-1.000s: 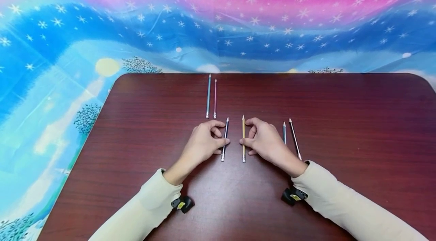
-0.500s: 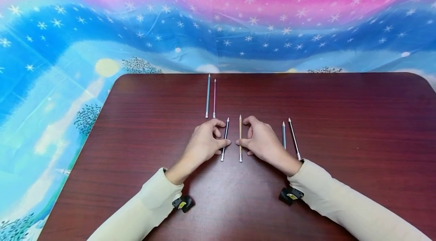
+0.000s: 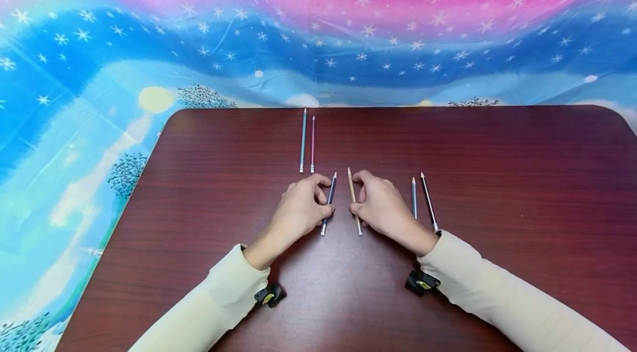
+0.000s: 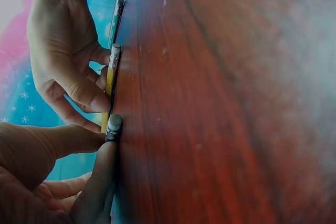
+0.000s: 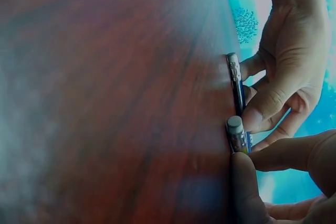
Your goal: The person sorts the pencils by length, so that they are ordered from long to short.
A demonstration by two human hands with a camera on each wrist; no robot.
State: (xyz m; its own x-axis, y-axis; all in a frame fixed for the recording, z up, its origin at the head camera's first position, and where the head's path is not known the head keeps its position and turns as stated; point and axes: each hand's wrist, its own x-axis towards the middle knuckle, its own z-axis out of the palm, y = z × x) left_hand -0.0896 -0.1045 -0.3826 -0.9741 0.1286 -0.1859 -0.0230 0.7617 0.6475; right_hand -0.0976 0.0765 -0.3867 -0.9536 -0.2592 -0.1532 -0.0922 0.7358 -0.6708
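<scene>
In the head view my left hand (image 3: 297, 205) pinches a dark blue pencil (image 3: 330, 193) between thumb and fingers. It lies on the table, its tip pointing away and slanting right. My right hand (image 3: 384, 205) pinches a yellow pencil (image 3: 353, 190), whose tip slants left. The two tips are close but apart. In the left wrist view the dark blue pencil's grey eraser (image 4: 114, 123) shows above the left thumb, the yellow pencil (image 4: 109, 80) beyond it. The right wrist view has the yellow pencil's eraser end (image 5: 235, 127) near, the dark blue pencil (image 5: 235, 80) behind.
A teal pencil (image 3: 303, 142) and a pink pencil (image 3: 313, 145) lie side by side at the table's far edge. Right of the right hand lie a blue pencil (image 3: 414, 197) and a black pencil (image 3: 429, 200). A snowflake-patterned cloth (image 3: 318, 26) hangs behind the brown table (image 3: 522, 203).
The yellow pencil has moved slightly left with my right hand and turned, its tip now slanting left. The dark blue pencil slants a little more to the right. The other pencils stay put.
</scene>
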